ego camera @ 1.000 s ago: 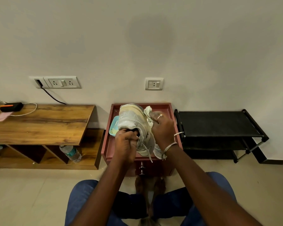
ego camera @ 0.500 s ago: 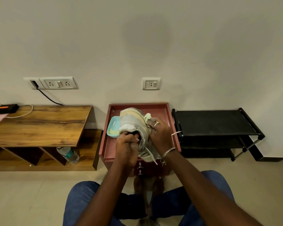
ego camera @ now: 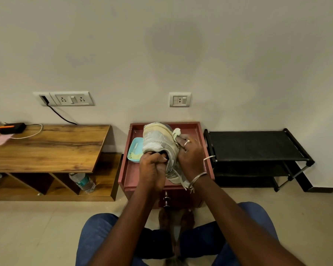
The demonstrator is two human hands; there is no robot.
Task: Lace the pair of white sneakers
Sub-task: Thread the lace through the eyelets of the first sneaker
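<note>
Left of frame, a wooden table (ego camera: 46, 146) bears a black box (ego camera: 13, 128) and white cable (ego camera: 35, 131); a bottle (ego camera: 83, 182) lies on its lower shelf; wall sockets (ego camera: 71, 98) above; centre, a red table (ego camera: 132, 173) holds a blue dish (ego camera: 136, 150); right, a black rack (ego camera: 254, 144).

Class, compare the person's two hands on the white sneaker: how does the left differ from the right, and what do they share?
The left hand grips the sneaker at its dark opening; the right hand holds its side. The right hand wears a ring and a bangle; the left hand shows neither. A whitish wad sits at the right hand's fingertips, none at the left. Both hold the same sneaker above the red tray.
</note>
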